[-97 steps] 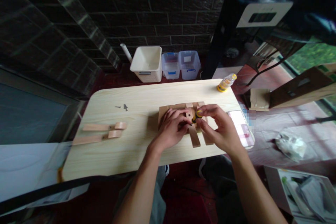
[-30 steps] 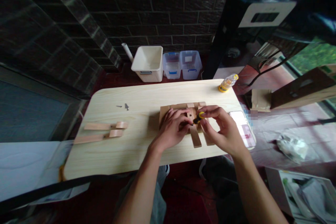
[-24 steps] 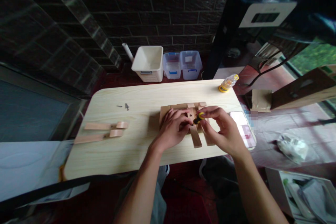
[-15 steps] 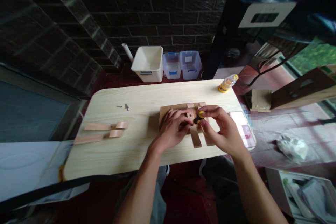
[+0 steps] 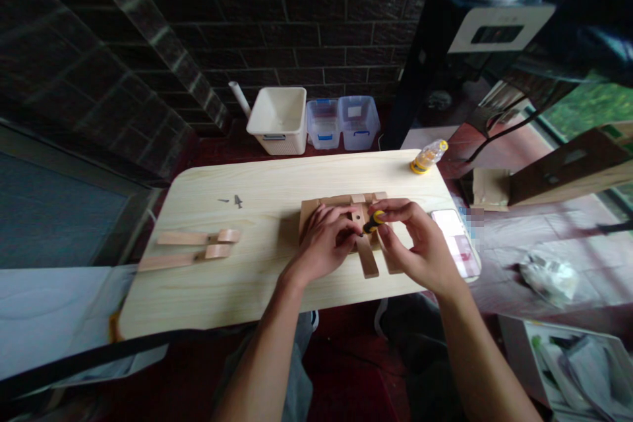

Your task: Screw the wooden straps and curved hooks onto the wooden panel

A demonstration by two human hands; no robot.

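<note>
The hands (image 5: pixel 326 237) and forearms (image 5: pixel 271 343) are bare; below them show greyish trousers (image 5: pixel 299 369) and white-edged shoes (image 5: pixel 315 321).

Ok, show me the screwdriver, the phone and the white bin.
Screwdriver (image 5: pixel 371 223): head view, on its handle.
Phone (image 5: pixel 455 242): head view, middle of its screen.
White bin (image 5: pixel 291 144): head view, on its front wall.

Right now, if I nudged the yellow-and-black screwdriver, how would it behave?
The screwdriver probably resists tipping: the right hand pinches its handle, with the left hand close to its tip. Laid loose, it might roll, since the handle looks rounded. It should feel stiff; no bend shows.
</note>
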